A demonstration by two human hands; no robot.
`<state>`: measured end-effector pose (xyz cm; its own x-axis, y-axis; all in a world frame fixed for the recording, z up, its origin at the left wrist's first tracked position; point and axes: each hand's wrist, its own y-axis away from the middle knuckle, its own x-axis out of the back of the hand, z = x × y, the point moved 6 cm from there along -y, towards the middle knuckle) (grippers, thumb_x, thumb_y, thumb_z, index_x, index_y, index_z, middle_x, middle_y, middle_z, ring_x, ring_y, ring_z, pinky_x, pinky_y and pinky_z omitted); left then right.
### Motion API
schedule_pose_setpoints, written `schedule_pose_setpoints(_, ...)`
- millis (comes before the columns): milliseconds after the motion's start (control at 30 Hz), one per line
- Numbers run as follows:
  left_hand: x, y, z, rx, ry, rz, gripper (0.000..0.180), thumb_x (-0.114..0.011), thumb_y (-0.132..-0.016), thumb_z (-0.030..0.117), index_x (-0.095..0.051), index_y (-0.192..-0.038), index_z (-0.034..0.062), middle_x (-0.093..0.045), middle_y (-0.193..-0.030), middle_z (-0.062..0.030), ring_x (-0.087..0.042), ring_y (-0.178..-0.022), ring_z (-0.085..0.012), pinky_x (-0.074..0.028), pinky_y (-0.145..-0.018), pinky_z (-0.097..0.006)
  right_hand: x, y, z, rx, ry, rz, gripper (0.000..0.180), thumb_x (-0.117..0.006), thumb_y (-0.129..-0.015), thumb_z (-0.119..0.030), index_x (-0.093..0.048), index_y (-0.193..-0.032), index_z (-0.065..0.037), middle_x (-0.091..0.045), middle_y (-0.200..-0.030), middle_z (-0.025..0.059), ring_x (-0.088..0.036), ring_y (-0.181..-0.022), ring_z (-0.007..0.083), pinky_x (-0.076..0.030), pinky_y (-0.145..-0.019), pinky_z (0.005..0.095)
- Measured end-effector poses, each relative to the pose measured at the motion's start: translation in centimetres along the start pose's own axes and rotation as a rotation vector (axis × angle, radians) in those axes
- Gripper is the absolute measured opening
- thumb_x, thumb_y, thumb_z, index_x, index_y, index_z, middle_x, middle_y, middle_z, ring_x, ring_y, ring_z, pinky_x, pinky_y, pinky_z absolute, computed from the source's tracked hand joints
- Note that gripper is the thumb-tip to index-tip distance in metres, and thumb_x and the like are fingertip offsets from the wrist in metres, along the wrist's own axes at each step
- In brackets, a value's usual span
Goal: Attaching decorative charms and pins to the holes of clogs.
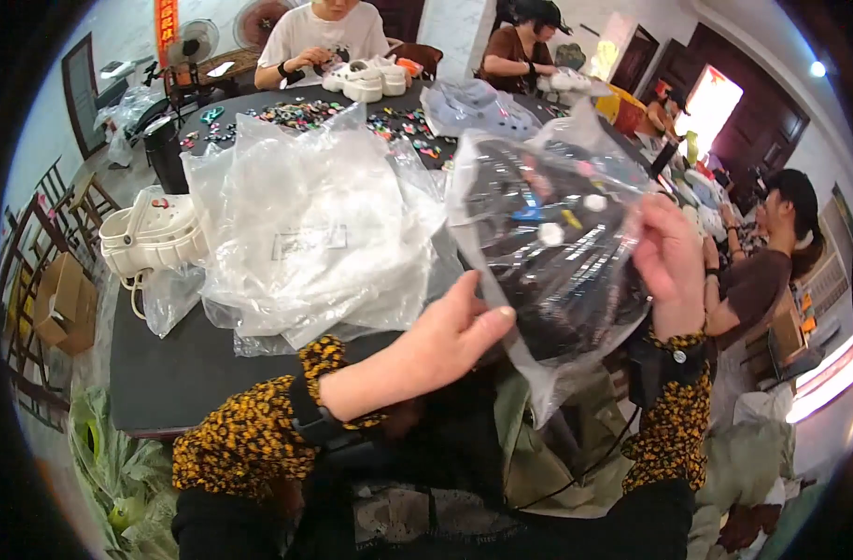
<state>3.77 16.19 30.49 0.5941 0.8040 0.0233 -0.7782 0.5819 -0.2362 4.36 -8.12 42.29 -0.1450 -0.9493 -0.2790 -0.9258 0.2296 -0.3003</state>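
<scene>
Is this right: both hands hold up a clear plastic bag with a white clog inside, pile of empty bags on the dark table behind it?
Not quite. The head view shows the left hand and right hand holding up the clear plastic bag, but the clog inside it is black, studded with small coloured charms. The white clogs sit unbagged on the dark table, beside the pile of empty bags.

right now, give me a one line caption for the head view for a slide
Both hands, left hand and right hand, hold a clear plastic bag with a dark charm-studded clog above a black table.
</scene>
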Motion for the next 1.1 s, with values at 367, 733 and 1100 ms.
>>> schedule_pose_setpoints(367,13.9,2.7,-0.1,0.391,0.017,0.305,0.043,-0.048,-0.098,0.028,-0.047,-0.123,-0.0078,-0.06,-0.109,-0.0158,-0.066,-0.085,-0.0229,-0.054,-0.07,-0.031,-13.7,-9.9,12.7,-0.332,-0.104,-0.438,0.01,-0.056,-0.088,-0.003,-0.059,-0.096,0.002,-0.062,-0.085,0.0101,-0.062,-0.076,0.0212,-0.055,-0.072,0.0394)
schedule_pose_setpoints(733,14.7,4.1,2.8,-0.036,-0.794,0.31,0.025,-0.062,-0.088,0.012,-0.057,-0.108,-0.0016,-0.06,-0.096,-0.0172,-0.061,-0.085,-0.0289,-0.049,-0.071,-0.036,-12.6,-7.5,12.2,-0.172,0.22,-0.464,0.019,-0.057,-0.089,-0.007,-0.061,-0.106,0.002,-0.066,-0.09,0.0079,-0.064,-0.076,0.0135,-0.054,-0.068,0.0268)
schedule_pose_setpoints(1100,7.0,4.6,0.8,-0.103,-1.124,-0.101,0.034,-0.072,-0.079,0.032,-0.058,-0.072,0.0015,-0.056,-0.067,-0.0132,-0.057,-0.063,-0.0345,-0.045,-0.058,-0.042,-11.1,4.6,14.2,0.595,0.975,-0.723,0.024,-0.069,-0.077,-0.008,-0.058,-0.097,-0.004,-0.057,-0.094,0.0119,-0.058,-0.092,0.0281,-0.046,-0.081,0.0371)
